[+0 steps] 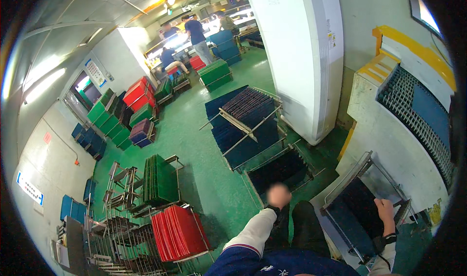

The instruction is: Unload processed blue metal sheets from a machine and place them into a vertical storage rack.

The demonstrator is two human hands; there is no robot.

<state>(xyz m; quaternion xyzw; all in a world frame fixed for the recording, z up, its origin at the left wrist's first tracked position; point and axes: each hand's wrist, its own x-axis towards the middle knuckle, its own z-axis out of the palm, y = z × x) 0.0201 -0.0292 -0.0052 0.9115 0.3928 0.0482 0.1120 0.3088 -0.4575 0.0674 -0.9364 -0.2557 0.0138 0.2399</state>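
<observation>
From the head camera, looking down past my own body, my right hand (386, 212) rests on the upper right corner of a metal rack (362, 213) that stands tilted just to my right, packed with dark blue panels (357, 215) set on edge. My fingers curl over the rack's frame and the top of the panels, gripping there; how tightly, I cannot tell. The panels' long edges run from that corner down toward my knees, so the stack lies directly under this hand and slightly to its left.

My left hand (278, 196) is blurred and hangs in front of me over the green floor (204, 178), apart from any rack; whether its fingers are closed or loose I cannot tell. It is well clear of the rack on my right, so the right hand is plainly the nearer one. Ahead of the left hand sits another low rack of dark panels (279, 171).

Further left stand a rack of red panels (177, 232) and one of green panels (159, 178). A white machine (301, 57) rises beyond, and a roller conveyor (418, 110) lies at my far right.
</observation>
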